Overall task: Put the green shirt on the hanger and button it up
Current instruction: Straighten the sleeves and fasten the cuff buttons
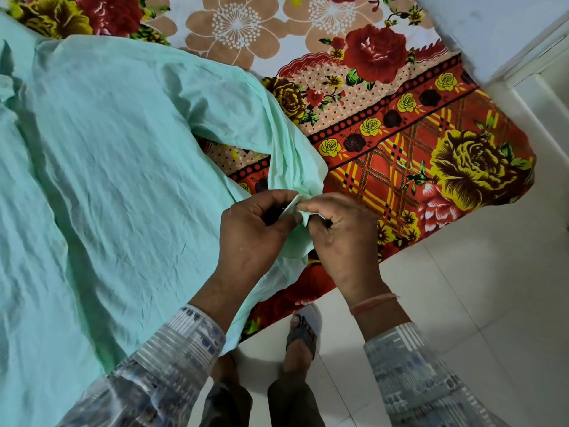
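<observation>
White floor tiles are seen at lower right, bordered by a bed covered with a floral bedsheet in red, yellow and tan. Most of the bed's left portion is covered by the green shirt, which is laid flat and wrinkled, with one sleeve folded down toward the bed's near edge. The end of that sleeve is gripped by both hands, which are held close together, fingertips nearly touching. The left hand is closed in a pinch on the cuff fabric; the right hand is likewise pinched shut on the same fabric. Whether a button is held cannot be told. A pale band is worn on the right wrist. Patterned sleeves cover both forearms. A sandalled foot is visible on the tiles below.
</observation>
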Demonstrator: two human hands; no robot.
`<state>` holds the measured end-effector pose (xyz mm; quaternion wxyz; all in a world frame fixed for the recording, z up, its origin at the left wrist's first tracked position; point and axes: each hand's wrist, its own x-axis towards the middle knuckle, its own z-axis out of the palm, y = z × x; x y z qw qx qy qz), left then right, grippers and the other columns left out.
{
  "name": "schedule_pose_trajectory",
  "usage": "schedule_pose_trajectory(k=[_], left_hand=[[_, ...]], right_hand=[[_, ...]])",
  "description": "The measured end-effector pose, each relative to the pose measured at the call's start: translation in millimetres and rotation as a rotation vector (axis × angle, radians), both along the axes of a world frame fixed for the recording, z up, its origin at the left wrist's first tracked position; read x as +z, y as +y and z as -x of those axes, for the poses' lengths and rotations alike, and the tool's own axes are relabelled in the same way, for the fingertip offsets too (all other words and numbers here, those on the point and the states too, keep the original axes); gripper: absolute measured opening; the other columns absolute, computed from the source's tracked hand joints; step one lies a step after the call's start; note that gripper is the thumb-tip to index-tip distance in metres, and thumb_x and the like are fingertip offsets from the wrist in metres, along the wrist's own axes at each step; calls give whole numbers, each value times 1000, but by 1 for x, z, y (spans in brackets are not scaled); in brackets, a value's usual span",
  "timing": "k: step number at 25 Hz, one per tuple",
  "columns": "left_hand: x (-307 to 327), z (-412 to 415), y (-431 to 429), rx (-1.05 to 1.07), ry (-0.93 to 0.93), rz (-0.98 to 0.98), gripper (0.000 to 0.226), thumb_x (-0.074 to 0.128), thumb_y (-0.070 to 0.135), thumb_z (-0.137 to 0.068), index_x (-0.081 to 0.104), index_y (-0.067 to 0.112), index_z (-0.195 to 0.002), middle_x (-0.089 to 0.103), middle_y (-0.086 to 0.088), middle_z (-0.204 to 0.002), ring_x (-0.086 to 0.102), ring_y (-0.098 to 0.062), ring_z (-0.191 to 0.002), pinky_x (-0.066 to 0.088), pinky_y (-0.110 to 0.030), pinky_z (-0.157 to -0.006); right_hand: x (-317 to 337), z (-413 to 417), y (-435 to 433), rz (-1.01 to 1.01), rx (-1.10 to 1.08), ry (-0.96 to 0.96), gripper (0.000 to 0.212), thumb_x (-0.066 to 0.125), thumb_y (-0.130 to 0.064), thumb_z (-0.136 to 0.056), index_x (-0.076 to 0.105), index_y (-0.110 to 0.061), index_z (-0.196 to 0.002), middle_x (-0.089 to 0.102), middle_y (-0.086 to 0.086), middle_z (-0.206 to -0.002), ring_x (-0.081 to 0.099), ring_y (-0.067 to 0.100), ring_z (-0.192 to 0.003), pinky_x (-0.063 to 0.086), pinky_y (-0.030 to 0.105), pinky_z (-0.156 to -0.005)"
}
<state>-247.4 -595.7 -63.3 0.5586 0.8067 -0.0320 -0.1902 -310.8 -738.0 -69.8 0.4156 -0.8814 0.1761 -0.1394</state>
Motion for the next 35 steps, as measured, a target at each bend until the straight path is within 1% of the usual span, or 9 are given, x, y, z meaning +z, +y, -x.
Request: schedule_pose_trajectory(k=[6,9,13,17,21,24,27,31,35], left_hand=[[3,-2,3,-46,-109,-101,46,89,15,-86,76,35,-125,75,37,-81,75,8,-85,53,-6,-81],[2,1,9,-91,-286,-126,46,87,12,-88,76,29,-129,78,28,-95,77,6,-93,57,-12,-84],[-3,15,6,-93,-524,-83,29,86,5,-87,82,14,-114,83,10,-103,79,2,-97,60,-15,-84],[-6,19,7,-137,-590,-131,38,86,4,-86,76,11,-122,81,0,-100,76,-6,-90,60,-21,-82],[-13,16,9,-140,-608,-222,54,84,0,-81,68,6,-133,72,-4,-99,60,-5,-83,57,-26,-72],[-14,14,12,-143,-628,-268,49,69,-14,-77,73,7,-121,65,0,-84,63,-15,-77,54,-25,-68],[-13,20,16,-210,-721,-312,41,50,-8,-77,76,7,-104,60,-1,-82,63,-22,-79,46,-20,-69],[-17,34,19,-343,-814,-311,32,51,-9,-79,77,9,-85,65,-9,-82,66,-30,-75,56,-40,-61],[-20,41,12,-382,-829,-332,29,60,-11,-78,79,11,-79,65,-10,-79,66,-30,-71,55,-40,-53]], right_hand=[[3,-2,-2,10,21,18,42,75,6,-83,69,-16,-118,70,-1,-124,65,19,-122,57,36,-103],[4,-3,-5,-31,64,85,38,77,-3,-85,71,-21,-118,72,-5,-103,68,17,-106,61,43,-87],[5,-1,-1,163,-43,41,19,75,-14,-83,80,-17,-101,44,-24,-77,58,23,-91,58,47,-76],[2,2,6,104,-119,88,27,60,-32,-84,77,-17,-98,51,-10,-77,57,18,-87,58,52,-79],[5,2,9,150,-31,74,12,77,-18,-84,74,-16,-95,40,-22,-72,52,14,-82,56,48,-77],[0,11,3,291,-1,83,12,78,-15,-83,72,-17,-94,46,-17,-71,55,20,-79,51,46,-82],[-6,24,-6,406,-56,128,15,69,-15,-87,70,-19,-102,63,-2,-75,61,28,-85,44,43,-89],[-11,37,-6,410,-53,177,34,65,-8,-85,65,-17,-117,72,3,-93,63,30,-95,45,45,-92],[-18,42,-13,405,-72,248,44,65,-3,-80,65,-18,-122,73,7,-95,63,33,-96,48,49,-91]])
